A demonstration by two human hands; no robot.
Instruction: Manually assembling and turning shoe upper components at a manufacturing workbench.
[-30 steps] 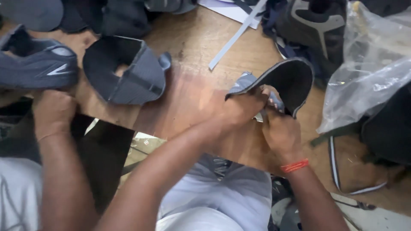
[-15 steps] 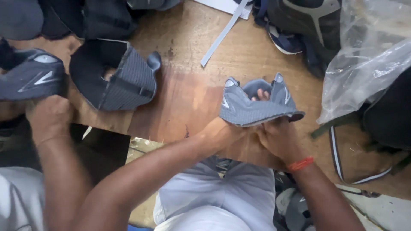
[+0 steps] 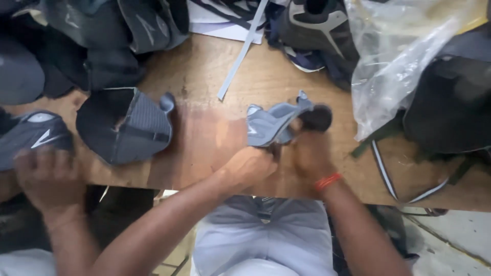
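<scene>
Gripping: left hand (image 3: 250, 166) and right hand (image 3: 310, 156), fingers clenched on crumpled grey fabric shoe upper (image 3: 273, 122)
Position: near wooden table (image 3: 204, 148) front edge
Neighbour: co-worker's fist (image 3: 48, 179), front-left corner

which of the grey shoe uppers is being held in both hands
The folded grey upper at centre, gripped by left hand and right hand; the others lie leftward.

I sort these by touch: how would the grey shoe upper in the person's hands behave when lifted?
The grey shoe upper probably flops: it crumples between the left hand and right hand. Likely light, being thin fabric. Unlikely to roll.
</scene>
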